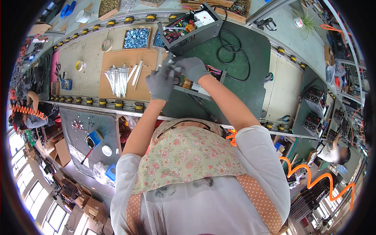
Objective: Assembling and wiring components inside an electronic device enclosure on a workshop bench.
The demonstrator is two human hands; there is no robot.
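Note:
My left hand (pixel 159 87), in a grey glove, is at the left end of an open metal device chassis (pixel 199 91). My right hand (pixel 192 69), gloved alike, meets it from the right with bent fingers. A small pale piece shows between the fingertips, too small to name. Inside this chassis are a copper coil (pixel 187 84) and coloured wires (pixel 213 70); the hands hide part of it. Just beyond stands a second open device (pixel 192 29) with wires, a coil and a white labelled block. Left of my left hand, flat silvery metal strips (pixel 118 80) lie on brown cardboard (pixel 105 62).
A box of blue components (pixel 136 38) sits beyond the cardboard. Tape rolls (pixel 80 65) lie further left. A black cable (pixel 249 64) loops over the green mat (pixel 254 90). Roller rails (pixel 102 102) edge the bench. Two co-workers (pixel 333 152) work at the far left and right.

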